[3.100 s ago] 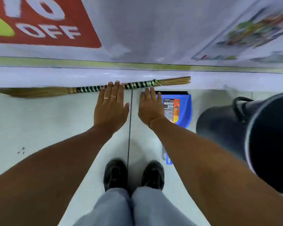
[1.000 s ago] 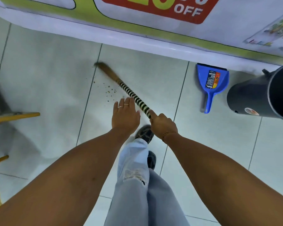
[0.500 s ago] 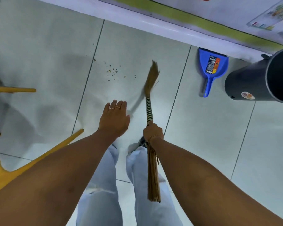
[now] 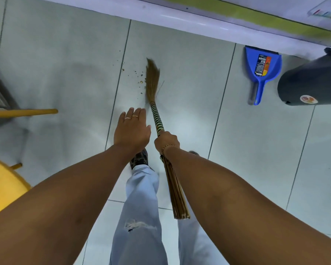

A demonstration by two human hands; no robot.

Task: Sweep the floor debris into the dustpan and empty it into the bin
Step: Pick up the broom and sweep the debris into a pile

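Debris [image 4: 139,76], small brown crumbs, lies scattered on the pale tiled floor [image 4: 180,73] just left of the broom [image 4: 152,81] bristles, which touch the floor. The right hand [image 4: 166,141] is closed around the broom's striped handle, loose stick ends trailing back under the forearm. The left hand [image 4: 131,129] hovers flat, fingers spread, holding nothing. Well to the right, the blue dustpan [image 4: 262,73] lies beside the dark bin [image 4: 310,81], near the wall

No legible text: printed label on the blue dustpan [image 4: 262,68], upper right, and round sticker on the dark bin [image 4: 311,79] are both too small to read
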